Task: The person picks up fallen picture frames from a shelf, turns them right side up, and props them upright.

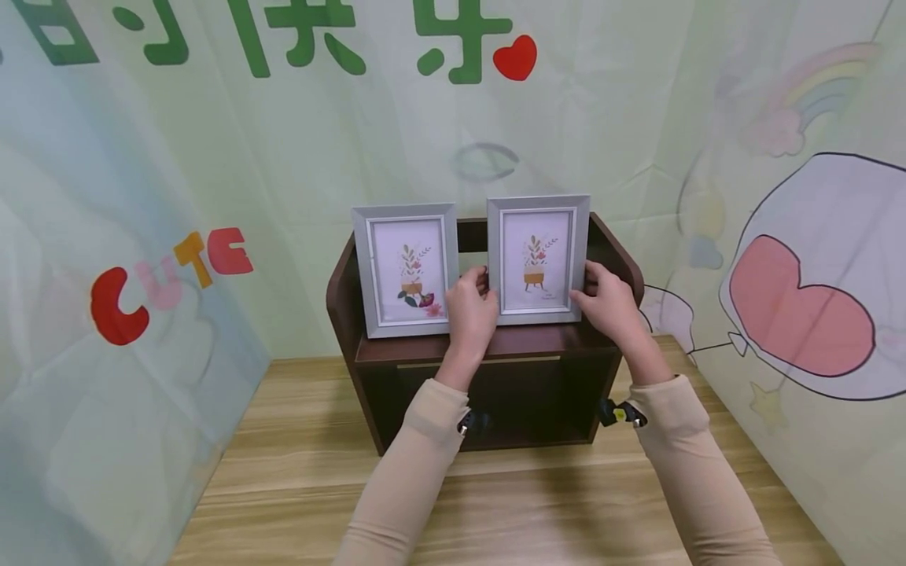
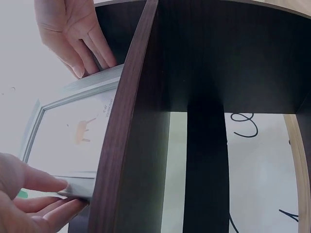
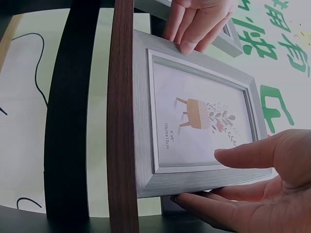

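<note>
Two silver-grey picture frames stand on the upper board of a dark brown shelf. My left hand pinches the left edge of the right picture frame, thumb in front and fingers behind, as the left wrist view shows. At that frame's right edge, my right hand has its thumb over the front and its fingers behind. The right wrist view shows its print, a plant in an orange pot on legs. The left picture frame stands beside my left hand and has a flower decoration at its lower right corner.
The shelf's lower compartment opens to the front. Its side panels rise beside the frames. Wood-grain tabletop lies around it, and printed cloth hangs behind and at both sides.
</note>
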Demonstrator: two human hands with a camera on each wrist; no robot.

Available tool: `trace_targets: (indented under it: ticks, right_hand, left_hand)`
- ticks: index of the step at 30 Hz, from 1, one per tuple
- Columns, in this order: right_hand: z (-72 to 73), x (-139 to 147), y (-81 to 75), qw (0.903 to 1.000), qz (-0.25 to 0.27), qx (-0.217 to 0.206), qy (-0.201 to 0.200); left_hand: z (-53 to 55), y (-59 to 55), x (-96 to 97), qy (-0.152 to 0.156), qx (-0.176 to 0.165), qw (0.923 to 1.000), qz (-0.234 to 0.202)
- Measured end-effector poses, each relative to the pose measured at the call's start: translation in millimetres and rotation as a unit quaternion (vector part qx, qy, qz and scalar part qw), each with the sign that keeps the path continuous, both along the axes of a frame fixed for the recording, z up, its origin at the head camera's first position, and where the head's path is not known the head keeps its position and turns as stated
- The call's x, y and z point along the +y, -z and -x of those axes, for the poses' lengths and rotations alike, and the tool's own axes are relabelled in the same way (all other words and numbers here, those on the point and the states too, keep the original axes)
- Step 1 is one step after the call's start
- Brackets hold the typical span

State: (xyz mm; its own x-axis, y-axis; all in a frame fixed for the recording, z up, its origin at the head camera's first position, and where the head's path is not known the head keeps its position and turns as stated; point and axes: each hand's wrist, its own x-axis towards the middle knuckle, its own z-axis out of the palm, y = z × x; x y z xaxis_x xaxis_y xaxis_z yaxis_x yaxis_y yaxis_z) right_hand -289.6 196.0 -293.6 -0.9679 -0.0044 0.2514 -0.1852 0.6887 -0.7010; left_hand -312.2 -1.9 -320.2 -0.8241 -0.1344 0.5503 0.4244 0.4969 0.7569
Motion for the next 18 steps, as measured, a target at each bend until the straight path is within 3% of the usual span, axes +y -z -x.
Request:
trace_targets:
  ticks: [6, 12, 15, 18]
  right_hand:
    - [-7.1, -0.6, -1.9, 0.9999, -0.006, 0.006, -0.007]
    - [-29.8, 2.7, -6.5, 0.9997, 0.001, 0.017, -0.016]
    - [-45.7, 7.0, -1.7, 0.9971, 0.029, 0.068, -0.021]
    - [-60.2, 14.9, 9.6, 0.9851, 0.055, 0.163, -0.004]
  left_hand:
    - [-8.7, -6.9, -7.3, 0.027, -0.019, 0.9994, -0.006]
    - [-30.1, -15.0, -24.5, 0.056, -0.03, 0.9946, 0.082]
    - [-45.2, -14.5, -40.5, 0.069, -0.016, 0.9888, 0.131]
    - [-59.2, -9.8, -60.1, 0.078, -0.003, 0.9812, 0.176]
